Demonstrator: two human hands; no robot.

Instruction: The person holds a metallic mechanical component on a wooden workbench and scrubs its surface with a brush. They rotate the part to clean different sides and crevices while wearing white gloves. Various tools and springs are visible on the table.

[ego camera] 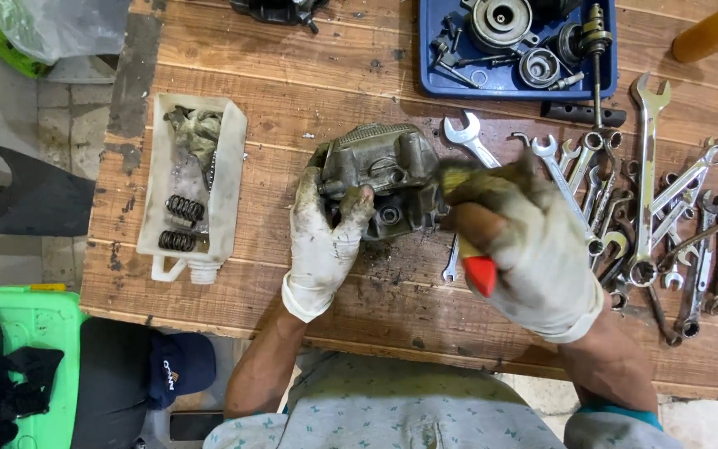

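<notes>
Head cam, looking straight down at my bench (309, 83). My left hand (326, 237), in a filthy white glove, is clamped around the near left side of the casting (380, 166), thumb up over its edge, so it's closed on that part. The casting is a greasy grey metal housing sitting on the wood planks about mid-bench, with a round bore facing me on its lower right.

My right hand (525, 245), also gloved, is wrapped tight around a brush (479, 274). Its red handle end sticks out under my palm and the bristle end sits up against the right side of the casting. It's blurry there, so I can't tell exactly where the bristles touch.

Off to the left there's a cut-open white jug (230, 166) lying flat as a tray, with a couple of dark springs (180, 224) and a dirty rag (197, 129) in it. Well apart from my hands.

To the right, a messy pile of wrenches (646, 208) fans out across the boards, one of them partly under my right hand. At the top edge there's a blue tray (434, 79) of gears and round metal parts. A green bin (31, 333) sits on the floor down left, beside the bench.
</notes>
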